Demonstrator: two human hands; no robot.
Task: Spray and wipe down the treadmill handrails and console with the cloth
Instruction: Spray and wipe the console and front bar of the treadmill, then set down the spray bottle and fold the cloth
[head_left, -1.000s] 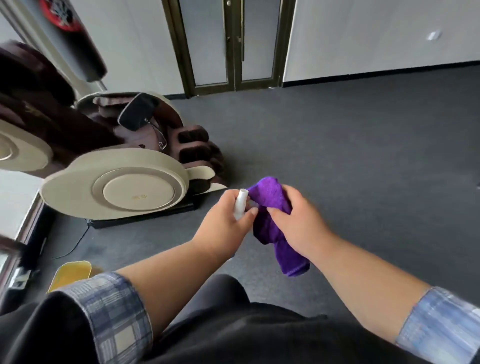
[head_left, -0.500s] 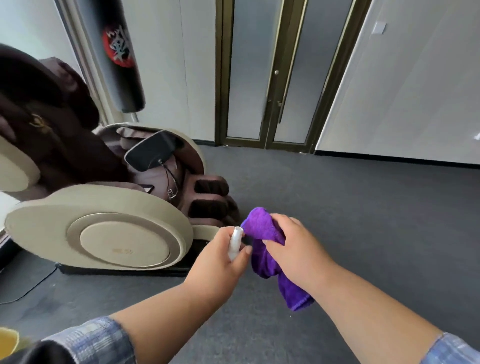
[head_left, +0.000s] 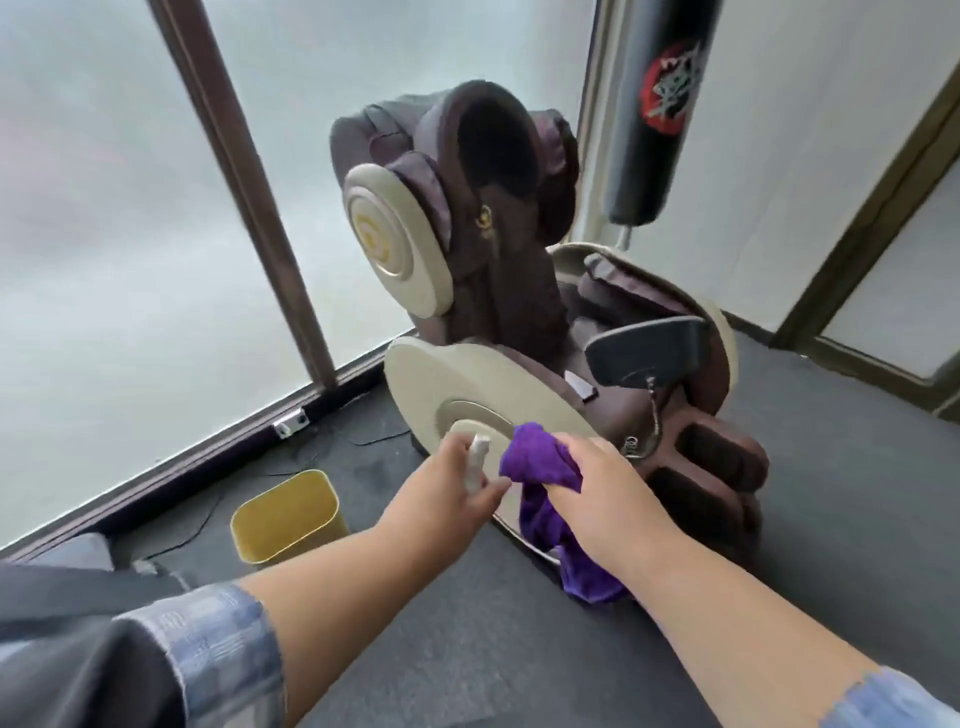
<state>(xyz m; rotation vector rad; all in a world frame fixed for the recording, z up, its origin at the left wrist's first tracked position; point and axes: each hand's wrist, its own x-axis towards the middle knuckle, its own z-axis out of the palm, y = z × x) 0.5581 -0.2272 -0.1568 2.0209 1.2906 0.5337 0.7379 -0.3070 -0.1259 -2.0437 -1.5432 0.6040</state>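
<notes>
Step, we judge: wetting cloth (head_left: 540, 462), bunched in right hand (head_left: 602, 493); left hand (head_left: 447, 499) fingers curl round sprayer (head_left: 477, 462); next we need the treadmill, unseen here.

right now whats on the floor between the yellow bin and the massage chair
In the head view, only dark carpet with thin black cables between the yellow bin and the massage chair.

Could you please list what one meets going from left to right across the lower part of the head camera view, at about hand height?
Yellow bin → left hand gripping the white spray bottle → purple cloth → right hand → brown footrest of the massage chair.
</notes>
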